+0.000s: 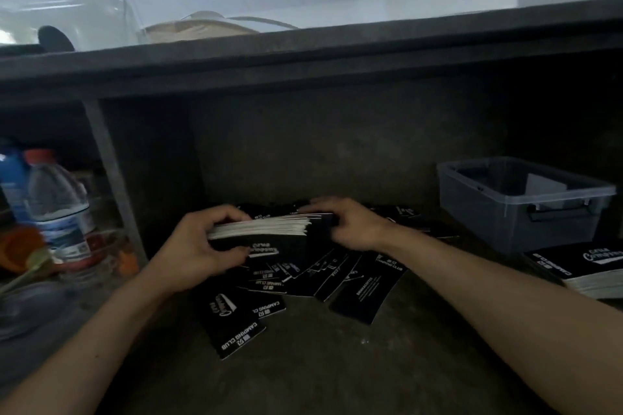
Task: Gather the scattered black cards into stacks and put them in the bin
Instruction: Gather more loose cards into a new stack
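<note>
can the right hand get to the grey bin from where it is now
Probably yes. The right hand is busy squaring the stack of cards with the left hand, but the grey bin sits open-topped to its right with nothing between them.

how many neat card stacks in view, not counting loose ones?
2: one stack held between left hand and right hand; another lies at right, in front of the bin. More may be hidden.

A: what's the person wearing?
B: nothing on the arms tbh. left hand (199,248) and right hand (347,224) are bare, no gloves, rings or watch, forearms uncovered with no sleeves showing.
</note>
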`<move>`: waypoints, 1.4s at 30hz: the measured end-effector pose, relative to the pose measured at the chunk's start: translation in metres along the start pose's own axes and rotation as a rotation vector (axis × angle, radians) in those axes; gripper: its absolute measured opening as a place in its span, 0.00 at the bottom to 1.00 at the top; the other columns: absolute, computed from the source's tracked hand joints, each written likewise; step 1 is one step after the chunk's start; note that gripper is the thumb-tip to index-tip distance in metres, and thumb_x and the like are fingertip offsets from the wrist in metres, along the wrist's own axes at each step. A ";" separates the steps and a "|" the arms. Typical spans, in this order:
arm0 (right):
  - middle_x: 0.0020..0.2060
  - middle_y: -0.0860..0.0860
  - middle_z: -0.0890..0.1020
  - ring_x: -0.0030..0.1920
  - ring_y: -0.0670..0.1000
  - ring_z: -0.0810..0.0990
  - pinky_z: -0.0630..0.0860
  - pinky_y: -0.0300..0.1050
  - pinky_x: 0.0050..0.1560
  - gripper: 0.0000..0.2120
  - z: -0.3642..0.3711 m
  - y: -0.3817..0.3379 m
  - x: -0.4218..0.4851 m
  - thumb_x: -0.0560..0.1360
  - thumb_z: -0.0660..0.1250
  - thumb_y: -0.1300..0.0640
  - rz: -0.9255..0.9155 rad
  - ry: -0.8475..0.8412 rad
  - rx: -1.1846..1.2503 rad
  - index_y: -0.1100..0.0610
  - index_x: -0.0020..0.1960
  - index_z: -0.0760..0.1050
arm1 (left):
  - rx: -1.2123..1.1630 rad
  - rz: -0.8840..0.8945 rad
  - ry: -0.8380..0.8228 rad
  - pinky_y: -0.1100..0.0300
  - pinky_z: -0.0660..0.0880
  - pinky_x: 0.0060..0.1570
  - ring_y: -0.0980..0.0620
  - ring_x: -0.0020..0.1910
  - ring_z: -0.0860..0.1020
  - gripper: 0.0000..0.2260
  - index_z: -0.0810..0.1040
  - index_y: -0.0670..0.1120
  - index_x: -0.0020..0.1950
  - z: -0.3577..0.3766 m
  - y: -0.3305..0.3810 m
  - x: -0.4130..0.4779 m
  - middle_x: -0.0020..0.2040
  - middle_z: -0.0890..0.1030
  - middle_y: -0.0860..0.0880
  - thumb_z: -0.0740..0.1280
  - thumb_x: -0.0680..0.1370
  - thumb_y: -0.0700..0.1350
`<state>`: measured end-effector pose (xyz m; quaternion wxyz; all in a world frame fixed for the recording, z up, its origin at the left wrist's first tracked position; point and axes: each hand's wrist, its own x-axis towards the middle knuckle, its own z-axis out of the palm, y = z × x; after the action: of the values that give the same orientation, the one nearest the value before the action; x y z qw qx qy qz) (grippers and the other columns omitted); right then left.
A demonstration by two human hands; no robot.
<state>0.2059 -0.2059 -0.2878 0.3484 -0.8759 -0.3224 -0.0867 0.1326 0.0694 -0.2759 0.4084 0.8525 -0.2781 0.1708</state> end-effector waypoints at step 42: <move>0.49 0.54 0.85 0.50 0.50 0.83 0.78 0.41 0.53 0.17 -0.056 0.025 -0.039 0.71 0.72 0.65 0.282 0.086 -0.029 0.56 0.59 0.81 | -0.068 0.076 -0.152 0.65 0.79 0.49 0.54 0.50 0.84 0.19 0.79 0.57 0.59 0.054 0.005 -0.011 0.54 0.84 0.52 0.77 0.72 0.40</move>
<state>0.1954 -0.2768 -0.2751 0.3580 -0.9129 -0.1795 -0.0790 0.1242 0.0276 -0.3120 0.4079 0.8376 -0.3459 0.1114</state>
